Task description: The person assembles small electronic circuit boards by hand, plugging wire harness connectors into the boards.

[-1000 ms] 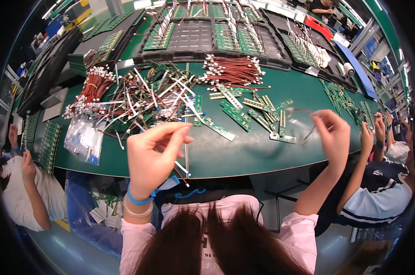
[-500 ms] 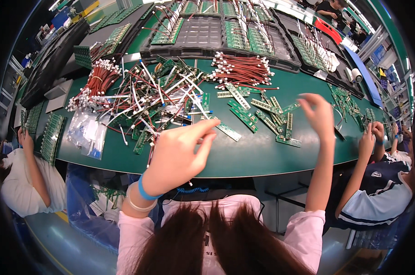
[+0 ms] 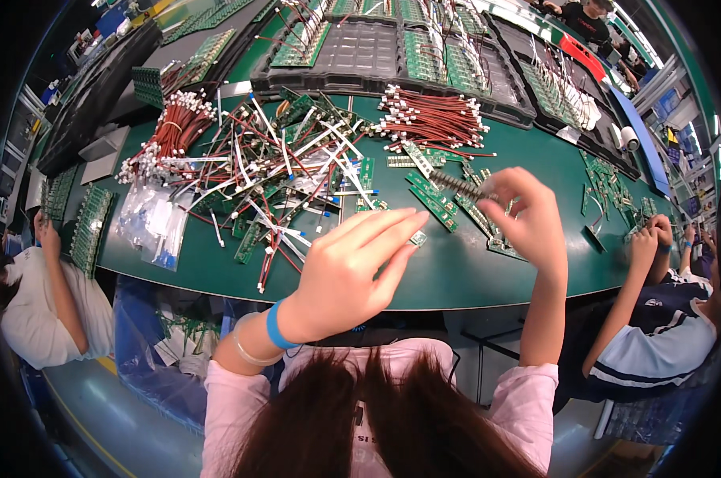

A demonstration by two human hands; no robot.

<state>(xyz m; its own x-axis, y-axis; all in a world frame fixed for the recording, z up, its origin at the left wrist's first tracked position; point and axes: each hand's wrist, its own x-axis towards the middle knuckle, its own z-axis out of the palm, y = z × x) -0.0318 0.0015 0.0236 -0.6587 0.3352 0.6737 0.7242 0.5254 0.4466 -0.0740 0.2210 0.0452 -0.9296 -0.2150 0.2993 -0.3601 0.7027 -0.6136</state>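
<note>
A slim circuit board strip (image 3: 454,186), smeared by motion, is pinched at its right end by the fingers of my right hand (image 3: 527,211), a little above the pile of loose boards. My left hand (image 3: 359,267) hovers palm down near the table's front, its fingers stretched out and the thumb apart, with nothing seen in it. Beneath its fingertips part of a green circuit board (image 3: 418,238) shows; the rest is hidden. Two green boards (image 3: 433,209) lie side by side between my hands. More strips (image 3: 500,245) lie partly behind my right hand.
A tangle of boards with red wires and white ribbon cables (image 3: 285,159) covers the left middle. Red-wire bundles lie at the back (image 3: 432,119) and left (image 3: 181,127). Black trays (image 3: 352,60) of wired boards line the far side. Co-workers sit at both sides.
My right hand has come down and left to the loose boards and now grips a strip. My left hand has moved right and slightly nearer, its fingers straighter.
</note>
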